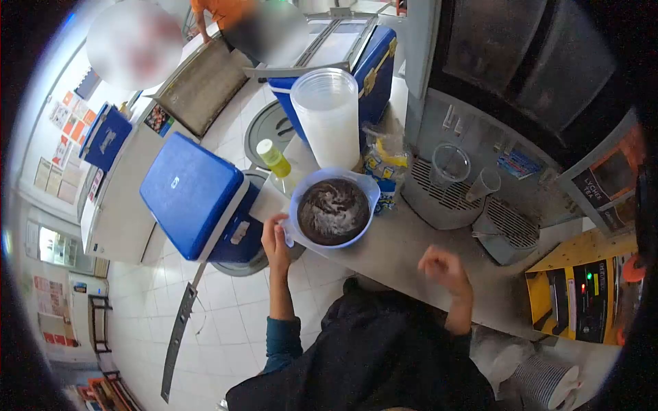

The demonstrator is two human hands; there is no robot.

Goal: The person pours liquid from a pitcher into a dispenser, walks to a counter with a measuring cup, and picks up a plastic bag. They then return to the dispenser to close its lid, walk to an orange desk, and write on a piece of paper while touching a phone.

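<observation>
A pale blue mixing bowl (373, 198) with a pouring spout and a handle stands on the metal counter. It holds a dark brown mixture (332, 211) with whitish, foamy streaks on top. My left hand (275, 243) is closed around the bowl's handle on its left side. Over the counter, to the right of the bowl and apart from it, is my right hand (447, 272). Its fingers look loosely curled but are smeared by motion, and I make out nothing in them. Behind the bowl rise a tall stack of clear plastic cups (325, 116) and a bottle with a yellow-green top (274, 159).
A blue and yellow packet (385, 168) lies right of the cups. Clear cups (450, 164) stand on a drip tray (439, 198). A sealing machine (582, 301) is at right. Blue coolers (192, 192) stand left and behind. A person in orange (223, 12) is far back.
</observation>
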